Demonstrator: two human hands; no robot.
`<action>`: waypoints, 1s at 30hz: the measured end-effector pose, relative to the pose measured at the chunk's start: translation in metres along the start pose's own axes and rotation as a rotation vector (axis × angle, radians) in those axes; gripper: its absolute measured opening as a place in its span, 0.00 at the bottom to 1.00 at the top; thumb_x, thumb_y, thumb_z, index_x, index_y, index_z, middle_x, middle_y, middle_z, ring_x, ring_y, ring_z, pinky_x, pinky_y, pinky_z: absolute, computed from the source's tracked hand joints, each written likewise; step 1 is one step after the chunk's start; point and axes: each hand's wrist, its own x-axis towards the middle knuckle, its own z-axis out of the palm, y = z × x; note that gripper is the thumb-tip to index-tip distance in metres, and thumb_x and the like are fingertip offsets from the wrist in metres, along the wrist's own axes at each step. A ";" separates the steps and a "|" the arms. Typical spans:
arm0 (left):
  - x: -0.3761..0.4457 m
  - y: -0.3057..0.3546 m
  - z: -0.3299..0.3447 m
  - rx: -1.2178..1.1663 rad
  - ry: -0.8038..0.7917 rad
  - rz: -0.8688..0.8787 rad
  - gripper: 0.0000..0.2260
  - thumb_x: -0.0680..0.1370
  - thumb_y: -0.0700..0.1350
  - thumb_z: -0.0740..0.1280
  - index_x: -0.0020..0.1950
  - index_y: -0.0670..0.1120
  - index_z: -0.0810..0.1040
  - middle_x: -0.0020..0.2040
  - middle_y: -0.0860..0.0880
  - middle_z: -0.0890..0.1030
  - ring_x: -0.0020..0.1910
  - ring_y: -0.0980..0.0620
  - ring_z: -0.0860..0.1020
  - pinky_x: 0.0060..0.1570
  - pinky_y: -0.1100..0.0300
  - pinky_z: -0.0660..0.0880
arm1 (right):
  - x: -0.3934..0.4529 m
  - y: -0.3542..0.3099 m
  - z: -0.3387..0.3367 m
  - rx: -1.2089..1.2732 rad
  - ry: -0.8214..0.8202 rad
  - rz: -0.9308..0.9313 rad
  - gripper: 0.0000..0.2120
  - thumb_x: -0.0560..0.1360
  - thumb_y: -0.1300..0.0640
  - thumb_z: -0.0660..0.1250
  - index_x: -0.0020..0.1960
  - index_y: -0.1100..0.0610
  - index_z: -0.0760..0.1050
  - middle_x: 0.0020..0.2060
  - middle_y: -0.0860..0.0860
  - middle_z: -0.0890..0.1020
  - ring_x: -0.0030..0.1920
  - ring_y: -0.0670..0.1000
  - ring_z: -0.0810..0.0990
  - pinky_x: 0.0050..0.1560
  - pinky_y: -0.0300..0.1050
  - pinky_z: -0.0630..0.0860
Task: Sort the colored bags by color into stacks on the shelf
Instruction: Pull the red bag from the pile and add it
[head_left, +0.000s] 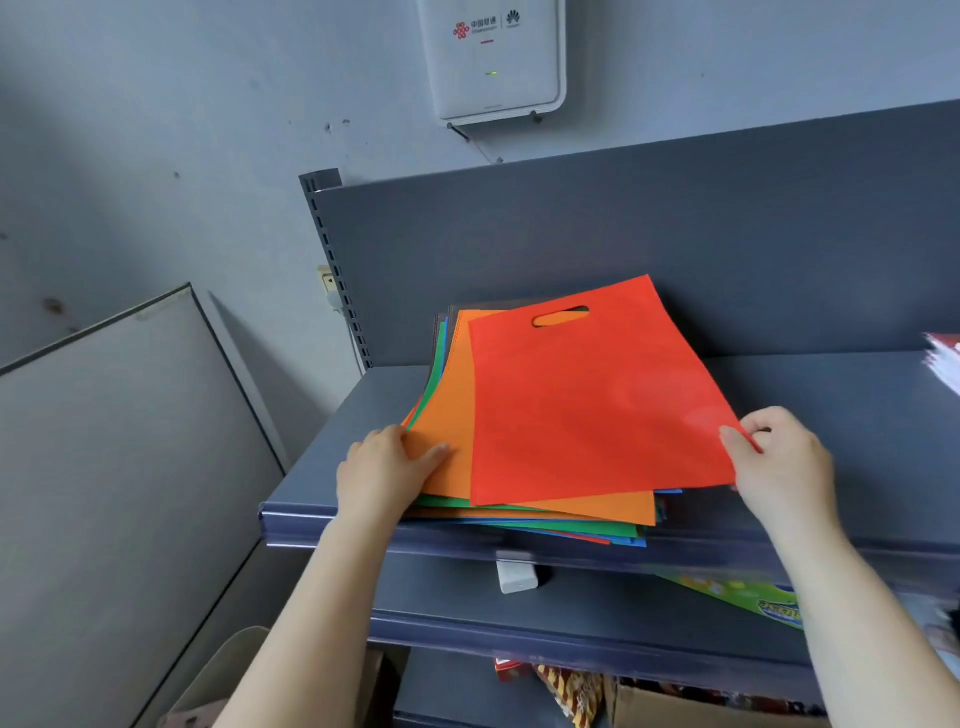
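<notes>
Fingers of right hand (779, 457) pinching red bag (597, 400), left hand (384, 473) flat on orange bag (447, 415)

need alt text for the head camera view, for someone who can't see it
A person's right hand pinches the lower right corner of a flat red fabric bag with a cut-out handle, atop a mixed pile of orange, green and blue bags on a grey metal shelf. The left hand presses on the pile's lower left corner.

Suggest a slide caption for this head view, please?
Right hand pinches the red bag off a mixed pile while the left hand steadies the orange bag.
</notes>
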 end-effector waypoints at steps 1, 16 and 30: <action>0.003 -0.003 -0.002 -0.017 -0.009 -0.049 0.26 0.73 0.65 0.64 0.60 0.46 0.75 0.60 0.46 0.76 0.61 0.42 0.72 0.56 0.52 0.69 | 0.000 0.001 0.000 0.005 -0.015 0.000 0.07 0.77 0.60 0.64 0.42 0.60 0.70 0.35 0.58 0.79 0.40 0.60 0.77 0.38 0.47 0.64; -0.041 -0.048 -0.050 -0.595 0.362 0.045 0.08 0.78 0.38 0.63 0.41 0.48 0.72 0.30 0.46 0.78 0.14 0.52 0.68 0.16 0.66 0.64 | -0.031 -0.043 0.010 0.670 -0.130 0.039 0.21 0.79 0.64 0.61 0.44 0.39 0.82 0.42 0.39 0.85 0.45 0.41 0.82 0.48 0.35 0.79; -0.184 -0.135 -0.137 -0.698 1.193 -0.113 0.06 0.80 0.39 0.64 0.44 0.48 0.72 0.29 0.37 0.75 0.23 0.37 0.73 0.18 0.63 0.70 | -0.123 -0.147 0.089 1.216 -0.717 0.275 0.14 0.80 0.66 0.57 0.51 0.52 0.79 0.40 0.45 0.86 0.40 0.41 0.83 0.39 0.34 0.80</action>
